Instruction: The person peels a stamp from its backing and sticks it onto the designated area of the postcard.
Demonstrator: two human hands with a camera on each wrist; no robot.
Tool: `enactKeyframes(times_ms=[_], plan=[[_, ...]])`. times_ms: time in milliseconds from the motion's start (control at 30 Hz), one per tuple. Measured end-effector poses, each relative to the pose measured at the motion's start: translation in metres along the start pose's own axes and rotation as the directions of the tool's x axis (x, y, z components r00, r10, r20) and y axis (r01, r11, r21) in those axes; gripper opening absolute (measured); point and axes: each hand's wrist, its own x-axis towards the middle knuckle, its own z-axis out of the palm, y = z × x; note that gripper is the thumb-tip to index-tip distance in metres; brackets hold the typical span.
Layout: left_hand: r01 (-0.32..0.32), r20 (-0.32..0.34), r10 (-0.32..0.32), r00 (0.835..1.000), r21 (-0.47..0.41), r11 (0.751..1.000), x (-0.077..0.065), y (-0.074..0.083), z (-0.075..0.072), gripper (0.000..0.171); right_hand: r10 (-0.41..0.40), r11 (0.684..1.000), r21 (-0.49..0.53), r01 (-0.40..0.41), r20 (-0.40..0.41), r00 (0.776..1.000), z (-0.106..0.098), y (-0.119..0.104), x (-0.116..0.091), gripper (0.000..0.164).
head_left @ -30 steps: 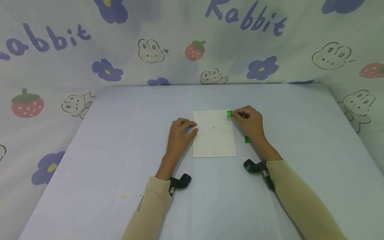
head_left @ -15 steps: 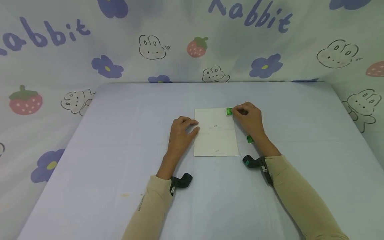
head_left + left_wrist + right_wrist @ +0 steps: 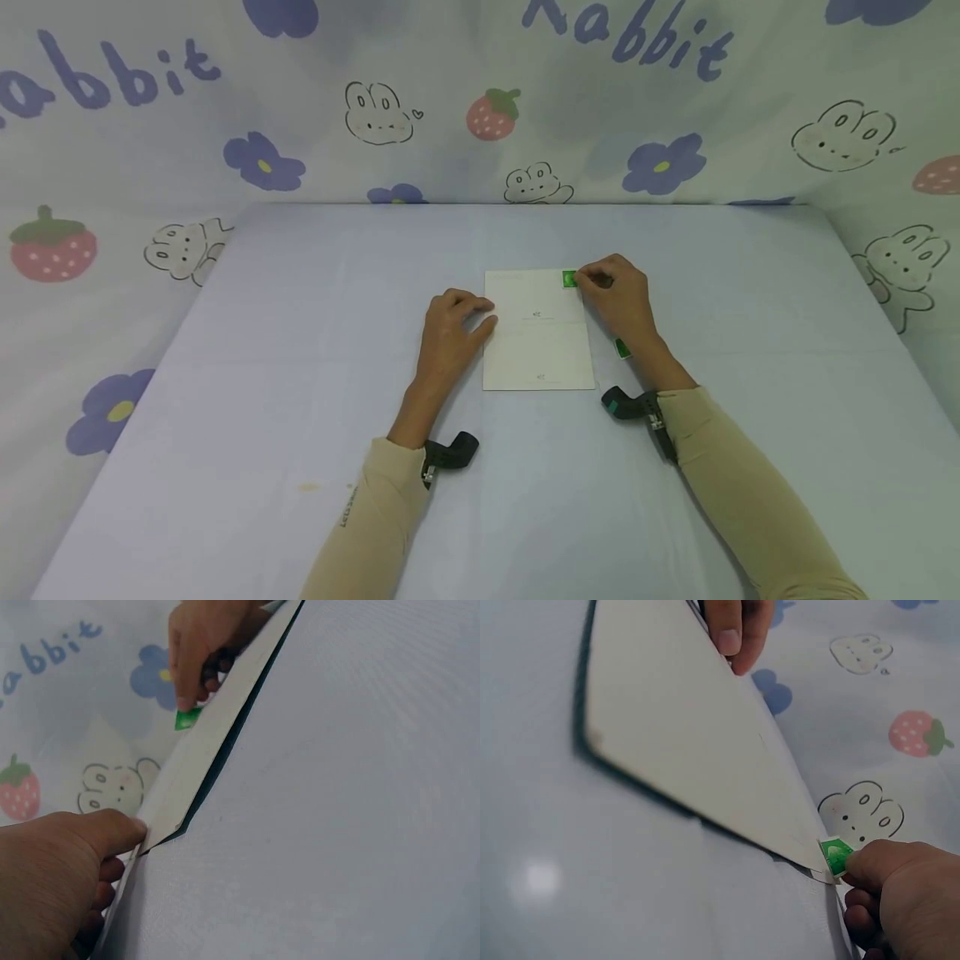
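Note:
A cream-white card [image 3: 537,350] with small dark print lies on the white-covered table. At its left edge, the tips of my left hand [image 3: 450,335] rest on it, thumb and forefinger a little apart. My right hand [image 3: 621,298] pinches a small green stamp [image 3: 569,279] with a pale border at the card's top right corner. In the right wrist view the stamp [image 3: 835,855] overlaps that corner, partly covered by the thumb. A second green stamp [image 3: 622,348] lies right of the card, partly hidden by my right wrist.
Black wrist cameras [image 3: 452,451] sit at both sleeve cuffs. A pale curtain [image 3: 435,50] printed with rabbits, strawberries and purple flowers stands behind the table and along its sides. A faint yellowish stain [image 3: 309,487] marks the cloth at the front left.
The right hand has brought the green stamp slightly left, further over the card's top right corner. The left hand stays at the card's left edge. The head view has shifted a little.

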Motion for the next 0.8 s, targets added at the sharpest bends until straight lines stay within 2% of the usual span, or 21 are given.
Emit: enactKeyframes(times_ms=[300, 533, 700, 800], plan=[[0.002, 0.009, -0.002, 1.0, 0.0, 1.0, 0.0001, 0.0012, -0.0011, 0.017, -0.027, 0.998, -0.063, 0.031, 0.07, 0.997, 0.0006, -0.0015, -0.0004, 0.018], [0.013, 0.018, -0.014, 1.0, 0.011, 1.0, 0.0013, 0.0028, -0.0017, 0.016, -0.027, 0.995, -0.095, 0.033, 0.067, 0.997, 0.0003, -0.0019, -0.0014, 0.026], [0.018, 0.019, -0.019, 1.0, 0.016, 1.0, 0.0009, 0.0031, -0.0012, 0.017, -0.12, 0.992, -0.039, 0.12, 0.002, 0.993, -0.0002, -0.0012, -0.0033, 0.024], [0.017, 0.013, -0.018, 1.0, 0.016, 1.0, 0.0007, 0.0032, -0.0012, 0.016, -0.188, 0.982, -0.025, 0.188, 0.0, 0.982, -0.0013, -0.0016, -0.0047, 0.021]])
